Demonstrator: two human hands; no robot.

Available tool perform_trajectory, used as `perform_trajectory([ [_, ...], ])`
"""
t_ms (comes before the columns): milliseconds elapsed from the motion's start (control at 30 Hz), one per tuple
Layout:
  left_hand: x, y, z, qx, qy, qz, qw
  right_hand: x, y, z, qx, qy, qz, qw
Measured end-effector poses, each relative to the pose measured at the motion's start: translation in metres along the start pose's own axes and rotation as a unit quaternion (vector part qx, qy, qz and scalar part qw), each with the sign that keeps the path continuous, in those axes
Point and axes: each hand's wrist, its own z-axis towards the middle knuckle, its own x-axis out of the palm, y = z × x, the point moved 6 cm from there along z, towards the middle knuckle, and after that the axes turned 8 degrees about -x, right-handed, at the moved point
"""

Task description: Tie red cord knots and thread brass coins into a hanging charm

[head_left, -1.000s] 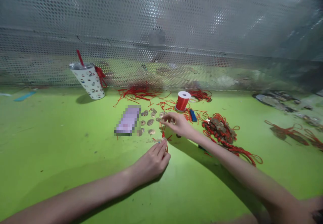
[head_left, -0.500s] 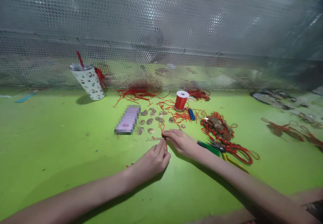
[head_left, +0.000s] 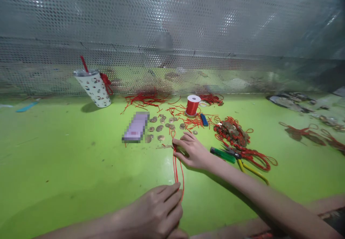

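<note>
A red cord [head_left: 176, 169] runs from a small loop down toward me. My right hand [head_left: 195, 149] pins its upper part, fingers closed at a coin partly hidden beneath the fingertips. Nearer to me, my left hand [head_left: 164, 205] pinches the lower strands, with the cord stretched between both hands. One strand bows out to the right. Just beyond the right hand lie several loose holed coins [head_left: 161, 137]. To its right are a green lighter [head_left: 222, 155] and scissors with red handles [head_left: 256, 160].
A heap of coins tied with red cord [head_left: 233, 133] lies at the right, yellow-handled pliers [head_left: 253, 172] below it. A red cord spool [head_left: 192, 106] stands behind the coins, near a blue lighter [head_left: 204, 120]. At the left are a purple phone-like object [head_left: 137, 126] and a tumbler [head_left: 94, 88].
My left hand has moved down toward me, drawing the cord strands out long. The right hand stays at the coin, its fingers a little more spread.
</note>
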Motion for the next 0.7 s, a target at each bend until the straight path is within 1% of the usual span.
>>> perform_trajectory([
  [67, -0.004, 0.009, 0.002, -0.021, 0.004, -0.074, 0.997, -0.001, 0.0, -0.002, 0.004, -0.002, 0.011, 1.0],
  [133, -0.004, 0.026, 0.008, -0.047, 0.001, -0.115, 0.992, -0.002, 0.0, -0.003, 0.004, -0.005, 0.017, 1.0],
  [200, 0.0, 0.046, 0.014, -0.09, -0.001, -0.118, 0.989, -0.002, 0.001, -0.004, 0.0, -0.005, 0.017, 1.0],
  [267, 0.008, 0.062, 0.019, -0.121, 0.018, -0.118, 0.985, -0.001, 0.0, -0.005, -0.002, -0.006, 0.015, 1.0],
  [367, 0.017, 0.078, 0.02, -0.166, 0.03, -0.142, 0.975, 0.001, -0.001, -0.007, 0.001, -0.005, 0.014, 1.0],
  [467, 0.021, 0.089, 0.014, -0.229, 0.024, -0.184, 0.956, 0.002, -0.001, -0.007, 0.005, -0.003, 0.014, 1.0],
  [533, 0.023, 0.093, 0.01, -0.257, 0.016, -0.202, 0.945, 0.002, -0.002, -0.007, 0.011, -0.002, 0.014, 1.0],
  [600, 0.023, 0.094, 0.008, -0.263, 0.014, -0.209, 0.942, 0.001, -0.002, -0.008, 0.015, 0.0, 0.013, 1.0],
  [700, 0.024, 0.092, 0.008, -0.252, 0.021, -0.207, 0.945, 0.0, -0.001, -0.008, 0.017, 0.001, 0.012, 1.0],
])
